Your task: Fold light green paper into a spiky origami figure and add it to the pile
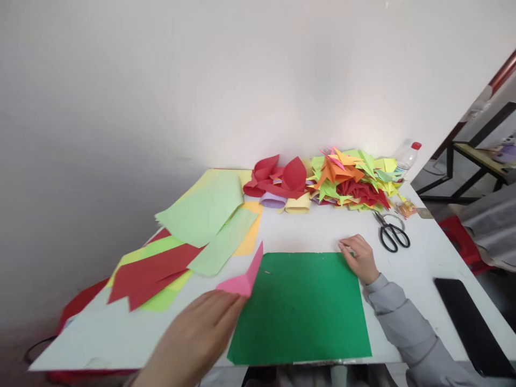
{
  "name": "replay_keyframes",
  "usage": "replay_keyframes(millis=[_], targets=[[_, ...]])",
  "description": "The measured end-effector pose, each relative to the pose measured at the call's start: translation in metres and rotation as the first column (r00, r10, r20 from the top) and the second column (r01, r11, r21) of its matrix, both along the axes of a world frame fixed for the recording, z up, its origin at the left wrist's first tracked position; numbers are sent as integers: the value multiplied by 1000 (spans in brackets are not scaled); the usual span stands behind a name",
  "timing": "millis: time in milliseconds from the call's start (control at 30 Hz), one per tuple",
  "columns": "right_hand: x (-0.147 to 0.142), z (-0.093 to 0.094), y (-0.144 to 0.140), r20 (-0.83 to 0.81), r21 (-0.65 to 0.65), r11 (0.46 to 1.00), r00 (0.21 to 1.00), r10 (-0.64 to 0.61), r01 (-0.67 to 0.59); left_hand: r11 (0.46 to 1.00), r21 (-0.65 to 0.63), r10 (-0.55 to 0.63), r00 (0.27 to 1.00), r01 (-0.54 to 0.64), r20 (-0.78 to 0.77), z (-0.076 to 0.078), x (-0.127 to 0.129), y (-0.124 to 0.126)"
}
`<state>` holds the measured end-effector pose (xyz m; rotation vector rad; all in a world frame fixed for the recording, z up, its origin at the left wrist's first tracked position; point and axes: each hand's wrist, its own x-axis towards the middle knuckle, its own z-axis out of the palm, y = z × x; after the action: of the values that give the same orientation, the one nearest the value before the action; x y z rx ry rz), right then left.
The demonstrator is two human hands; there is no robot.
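While only 1 view, the head camera, is on record, it lists the following on a white desk (306, 231).

Item 1: left hand (193, 338), low at the near edge, fingers (226, 306) closed on a folded pink paper piece (245, 277). The piece points up and away, its tip over the left edge of item 3.

Item 2: right hand (360, 258), grey sleeve, lying flat with fingers spread loosely on the far right corner of item 3; it grips nothing.

Item 3: green paper sheet (302, 312), flat on the desk, directly before the person, between the 2 hands.

Item 4: loose sheets (193, 242), light green, red, yellow and orange, overlapping at the left of the desk.

Item 5: heap of folded paper shapes (346, 180), red, orange, green and yellow, at the far edge against the wall; rolled lilac and cream pieces just in front of it.

Item 6: black scissors (391, 234), closed, just right of the right hand.

Item 7: clear bottle with red cap (408, 156), behind the heap.

Item 8: dark phone (471, 322), flat at the near right.
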<state>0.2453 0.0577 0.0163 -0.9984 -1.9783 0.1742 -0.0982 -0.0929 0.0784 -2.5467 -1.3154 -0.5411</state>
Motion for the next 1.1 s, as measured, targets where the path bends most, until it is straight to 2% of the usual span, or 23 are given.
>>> replay_keyframes(millis=[33, 100, 167, 233, 333, 367, 500, 633, 733, 867, 967, 1100], targets=[[-2, 8, -8, -21, 0, 998, 998, 62, -62, 996, 19, -83, 996, 83, -29, -3, 24, 5], [-5, 24, -29, -35, -9, 982, 982, 188, -189, 983, 73, -158, 982, 166, -104, -14, 73, 17], [-3, 37, -50, 56, -62, 946, 945, 322, -319, 974, 90, -192, 971, 206, -143, -28, 113, 28], [3, 39, -68, 217, -138, 912, 887, 408, -385, 969, 78, -222, 965, 234, -137, -41, 139, 36], [16, 25, -82, 379, -210, 930, 852, 361, -301, 967, 51, -242, 961, 251, -131, -53, 152, 40], [21, 17, -83, 398, -193, 945, 860, 320, -263, 966, 30, -250, 960, 256, -126, -55, 152, 40], [35, -4, -80, 415, -107, 960, 866, 278, -258, 959, -38, -281, 957, 279, -75, -59, 140, 42], [46, -7, -71, 382, -101, 962, 883, 272, -252, 981, -20, -192, 981, 192, -15, -66, 107, 49], [54, -7, -63, 380, -139, 965, 888, 258, -221, 970, -72, -231, 973, 232, 26, -74, 77, 56], [60, -11, -52, 329, -214, 964, 917, 225, -159, 965, -164, -166, 963, 202, 211, -80, 49, 62], [59, -12, -48, 234, -312, 947, 959, 159, -81, 955, -245, -68, 924, 170, 377, -79, 45, 65], [49, -12, -50, 137, -423, 903, 990, -25, 81, 932, -362, 200, 869, -26, 453, -78, 57, 63]])
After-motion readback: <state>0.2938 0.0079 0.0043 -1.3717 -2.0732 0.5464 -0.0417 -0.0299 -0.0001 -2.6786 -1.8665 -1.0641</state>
